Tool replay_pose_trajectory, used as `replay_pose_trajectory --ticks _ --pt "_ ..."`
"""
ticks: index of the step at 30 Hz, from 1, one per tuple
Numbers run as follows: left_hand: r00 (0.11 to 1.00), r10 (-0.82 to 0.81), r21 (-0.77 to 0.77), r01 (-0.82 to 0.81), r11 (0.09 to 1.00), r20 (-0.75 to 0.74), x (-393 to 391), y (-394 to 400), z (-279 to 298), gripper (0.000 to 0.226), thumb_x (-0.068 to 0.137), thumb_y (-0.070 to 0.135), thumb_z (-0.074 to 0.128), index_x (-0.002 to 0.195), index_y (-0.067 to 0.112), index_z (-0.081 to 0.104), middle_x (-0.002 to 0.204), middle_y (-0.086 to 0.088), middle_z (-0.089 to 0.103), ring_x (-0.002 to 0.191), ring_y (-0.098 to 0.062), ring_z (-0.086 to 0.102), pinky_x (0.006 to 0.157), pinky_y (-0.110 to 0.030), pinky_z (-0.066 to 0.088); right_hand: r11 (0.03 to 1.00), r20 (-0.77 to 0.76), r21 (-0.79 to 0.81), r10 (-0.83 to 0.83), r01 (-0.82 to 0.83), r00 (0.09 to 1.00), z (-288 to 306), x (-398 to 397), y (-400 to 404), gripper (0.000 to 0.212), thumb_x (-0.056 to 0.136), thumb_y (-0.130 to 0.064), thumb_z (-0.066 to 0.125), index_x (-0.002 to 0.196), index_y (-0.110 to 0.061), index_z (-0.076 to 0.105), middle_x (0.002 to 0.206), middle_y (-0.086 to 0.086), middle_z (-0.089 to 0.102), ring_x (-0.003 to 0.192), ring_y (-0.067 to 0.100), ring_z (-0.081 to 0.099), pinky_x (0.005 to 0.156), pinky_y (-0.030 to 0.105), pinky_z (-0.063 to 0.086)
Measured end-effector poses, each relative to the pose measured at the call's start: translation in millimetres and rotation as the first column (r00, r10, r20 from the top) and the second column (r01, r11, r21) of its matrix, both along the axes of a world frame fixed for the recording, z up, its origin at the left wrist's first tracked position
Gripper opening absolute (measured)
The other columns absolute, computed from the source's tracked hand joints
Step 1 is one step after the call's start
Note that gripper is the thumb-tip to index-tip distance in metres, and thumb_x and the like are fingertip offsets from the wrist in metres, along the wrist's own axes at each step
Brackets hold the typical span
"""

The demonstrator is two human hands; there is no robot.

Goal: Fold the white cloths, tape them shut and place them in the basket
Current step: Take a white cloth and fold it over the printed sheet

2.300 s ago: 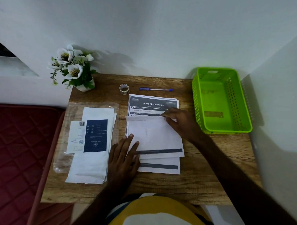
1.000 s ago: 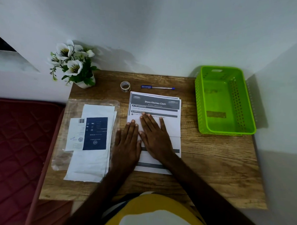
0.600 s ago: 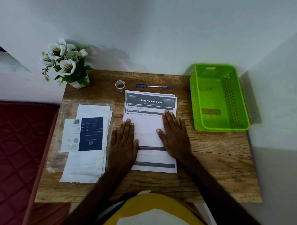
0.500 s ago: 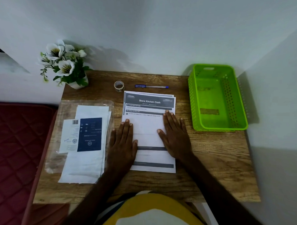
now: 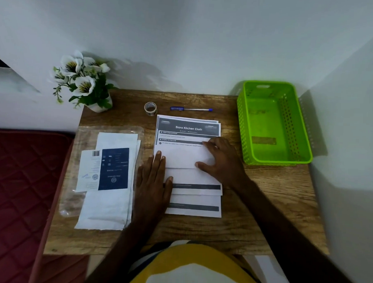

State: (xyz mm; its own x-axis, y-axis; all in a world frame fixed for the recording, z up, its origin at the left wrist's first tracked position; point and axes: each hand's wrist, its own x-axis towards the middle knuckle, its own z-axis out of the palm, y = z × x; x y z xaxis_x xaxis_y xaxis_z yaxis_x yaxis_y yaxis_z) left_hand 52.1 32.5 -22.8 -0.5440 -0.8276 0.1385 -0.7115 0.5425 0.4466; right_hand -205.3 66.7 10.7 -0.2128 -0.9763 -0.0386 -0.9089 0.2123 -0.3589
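Both palms were spread flat on the folded white cloth [image 5: 187, 157] half a second ago, and now the right hand [image 5: 220, 161] has curled at its right edge, fingertips over the far corner and thumb at the near edge, looking set to take hold for another fold or a lift; whether it actually grips the fabric, I can't tell. The left hand [image 5: 153, 182] lies open and flat, pinning the cloth's left end, gripping nothing. The cloth sits in the middle of the wooden table [image 5: 264, 199], on the printed instruction sheets [image 5: 189, 128] headed "Store Kitchen Cloth". By my reading the pressing is done and the fold is moving on, with taping yet to come. The small roll of clear tape [image 5: 150, 108] waits untouched at the far edge beside a blue pen [image 5: 191, 109], and the bright green perforated plastic basket [image 5: 245, 122] stands to the right holding no cloths. More white cloths [image 5: 109, 206] lie stacked to the left on a clear plastic wrapper [image 5: 84, 135], a dark blue label card [image 5: 113, 168] on top. The light is dim: cloth and paper blur together, the fine print is unreadable, and the number of layers can't be counted. A pot of white flowers [image 5: 82, 80] sits in the far left corner.
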Motion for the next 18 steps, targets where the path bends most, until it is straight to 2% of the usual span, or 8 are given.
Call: replay_pose_trajectory --ticks 4,7,11,18 --pt "0.997 -0.056 -0.039 0.058 0.998 0.048 7 6 -7 0.06 0.104 0.035 0.042 0.158 0.01 0.035 0.169 -0.007 0.025 0.157 -0.025 0.019 0.126 -0.053 0.019 0.999 0.001 0.047 0.024 -0.024 1.0 4 -5 -11 0.074 0.068 -0.059 0.085 0.125 -0.015 0.067 0.118 0.009 0.058 0.114 0.03 0.053 0.092 0.037 0.04" --pt "0.995 -0.059 -0.025 0.061 0.998 0.083 12 8 -13 0.062 0.104 0.037 0.041 0.159 0.01 0.034 0.17 -0.007 0.023 0.158 -0.025 0.018 0.125 -0.055 0.022 0.992 0.021 0.121 0.034 -0.036 0.999 7 -7 -19 0.074 0.065 -0.062 0.085 0.124 -0.021 0.065 0.12 0.006 0.054 0.116 0.028 0.051 0.095 0.038 0.041" --pt "0.991 -0.058 -0.021 0.061 0.998 0.12 12 8 -17 0.065 0.104 0.04 0.04 0.16 0.011 0.029 0.171 -0.006 0.017 0.159 -0.023 0.013 0.127 -0.053 0.017 0.979 0.034 0.199 0.044 -0.05 0.998 12 -8 -28 0.075 0.062 -0.064 0.085 0.121 -0.024 0.064 0.123 0.005 0.052 0.119 0.026 0.048 0.098 0.038 0.039" --pt "0.99 -0.042 -0.035 0.047 0.998 0.135 12 9 -16 0.067 0.104 0.044 0.037 0.161 0.011 0.026 0.172 -0.008 0.014 0.159 -0.026 0.012 0.127 -0.052 0.017 0.974 0.055 0.218 0.045 -0.056 0.997 23 -6 -37 0.072 0.056 -0.06 0.091 0.11 -0.022 0.062 0.118 0.004 0.054 0.115 0.025 0.048 0.094 0.039 0.041"
